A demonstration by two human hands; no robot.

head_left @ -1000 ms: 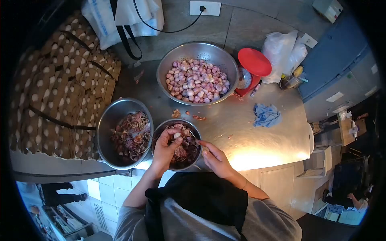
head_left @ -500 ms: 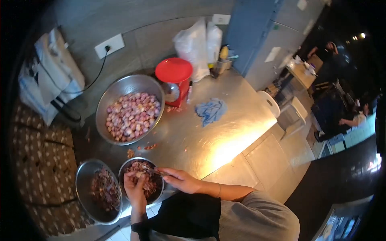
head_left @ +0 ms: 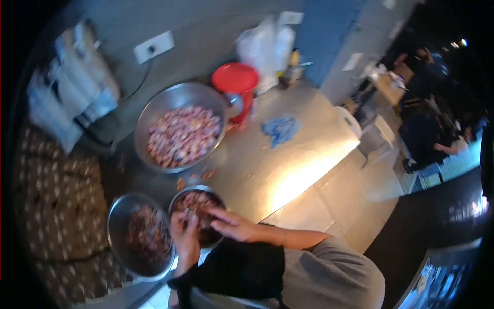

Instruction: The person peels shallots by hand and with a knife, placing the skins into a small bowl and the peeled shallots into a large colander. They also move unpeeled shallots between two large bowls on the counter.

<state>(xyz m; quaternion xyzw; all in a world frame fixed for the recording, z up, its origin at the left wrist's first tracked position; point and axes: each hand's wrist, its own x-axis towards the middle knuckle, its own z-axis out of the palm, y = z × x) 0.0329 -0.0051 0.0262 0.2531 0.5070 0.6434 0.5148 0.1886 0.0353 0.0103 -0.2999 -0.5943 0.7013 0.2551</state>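
Observation:
Over the small metal bowl point(head_left: 177, 198), both my hands are close together. My left hand point(head_left: 186, 234) is closed, its fingertips pinching a small pale piece that looks like a shallot point(head_left: 191, 211). Just right of it, my right hand point(head_left: 234, 225) is closed round a small knife, whose blade is smeared by motion. Reddish-brown shallot skins point(head_left: 198, 198) lie in the bowl under my fingers. A second metal bowl point(head_left: 117, 242) to the left holds more skins. Behind them, a large metal colander point(head_left: 154, 110) is partly filled with pink-purple shallots point(head_left: 182, 135).
A red kitchen scale point(head_left: 235, 78) stands beside the colander, and a crumpled blue cloth point(head_left: 279, 130) lies on the steel table point(head_left: 242, 180). Plastic bags point(head_left: 260, 49) rest against the wall. At left are white sacks point(head_left: 72, 87) and a patterned brown stack point(head_left: 62, 206). People are at the far right.
The view has shifted, so the table's things appear farther right and slightly higher. My right hand has come nearer my left, and the knife has blurred.

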